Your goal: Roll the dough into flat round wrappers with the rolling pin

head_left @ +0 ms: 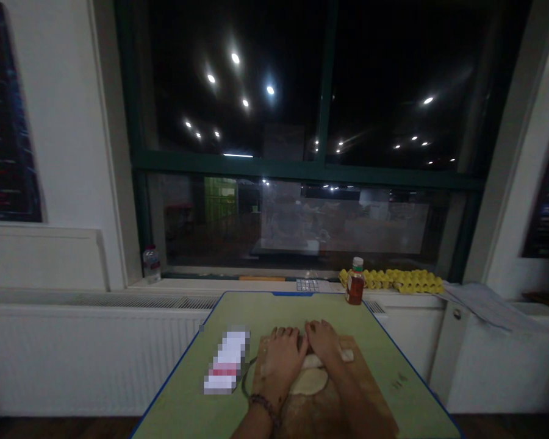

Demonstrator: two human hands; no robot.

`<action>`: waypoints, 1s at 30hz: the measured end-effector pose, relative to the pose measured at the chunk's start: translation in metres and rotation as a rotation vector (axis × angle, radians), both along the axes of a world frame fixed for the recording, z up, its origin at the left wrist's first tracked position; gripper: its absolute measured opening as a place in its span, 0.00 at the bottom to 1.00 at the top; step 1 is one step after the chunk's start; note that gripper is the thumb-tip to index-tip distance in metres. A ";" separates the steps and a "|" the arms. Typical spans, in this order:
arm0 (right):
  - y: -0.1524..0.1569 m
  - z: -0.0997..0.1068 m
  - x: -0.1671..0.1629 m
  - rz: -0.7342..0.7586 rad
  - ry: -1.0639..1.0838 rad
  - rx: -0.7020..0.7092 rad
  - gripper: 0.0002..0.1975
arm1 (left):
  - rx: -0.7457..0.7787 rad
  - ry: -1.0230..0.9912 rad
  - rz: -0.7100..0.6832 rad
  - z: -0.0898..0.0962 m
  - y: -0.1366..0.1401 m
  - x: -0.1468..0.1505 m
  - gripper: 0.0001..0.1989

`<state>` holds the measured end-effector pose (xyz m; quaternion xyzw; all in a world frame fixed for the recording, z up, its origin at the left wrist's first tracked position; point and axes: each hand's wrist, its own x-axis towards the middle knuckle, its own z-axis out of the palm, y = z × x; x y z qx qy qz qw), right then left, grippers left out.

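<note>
My left hand (pixel 286 353) and my right hand (pixel 321 338) lie side by side, palms down, on a pale rod that looks like a rolling pin (pixel 313 362). Their fingers stretch forward past it, with the thumbs close together. The rod's right end (pixel 348 355) sticks out beside my right wrist; most of its length is under the hands. Just nearer to me, a flat round of dough (pixel 309 381) rests on the wooden board (pixel 322 414), between my forearms. A beaded bracelet (pixel 266 405) circles my left wrist.
The board lies on a green table (pixel 187 402) with a blue edge. To the left is a blurred-out white object (pixel 229 360), with a dark cord (pixel 246 378) beside the board. A bottle of reddish liquid (pixel 355 283) stands at the far right corner. Yellow egg trays (pixel 398 281) line the windowsill.
</note>
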<state>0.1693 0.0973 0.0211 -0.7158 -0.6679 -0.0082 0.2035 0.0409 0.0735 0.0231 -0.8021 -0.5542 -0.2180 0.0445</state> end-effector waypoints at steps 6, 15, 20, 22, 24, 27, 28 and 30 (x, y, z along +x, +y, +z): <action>0.007 0.000 0.004 -0.092 0.140 -0.013 0.24 | -0.022 0.024 0.067 -0.001 0.007 0.004 0.19; 0.014 0.003 0.008 -0.058 0.211 0.008 0.22 | -0.122 -0.036 0.132 0.004 0.026 0.001 0.20; 0.014 0.006 0.008 -0.055 0.204 -0.014 0.26 | -0.110 -0.044 0.135 0.000 0.032 0.001 0.19; 0.013 0.007 0.007 -0.054 0.192 -0.021 0.25 | -0.104 -0.035 0.136 -0.001 0.033 0.001 0.19; 0.011 0.008 0.006 -0.062 0.180 -0.034 0.25 | -0.109 -0.023 0.139 -0.001 0.032 0.000 0.19; 0.007 0.007 0.003 -0.083 0.164 -0.061 0.23 | -0.113 -0.009 0.148 0.000 0.031 0.000 0.18; 0.006 0.007 0.003 -0.086 0.147 -0.065 0.22 | -0.122 -0.005 0.152 -0.001 0.031 0.000 0.19; 0.002 0.005 0.001 -0.089 0.071 -0.041 0.19 | -0.147 0.001 0.164 -0.002 0.031 0.000 0.19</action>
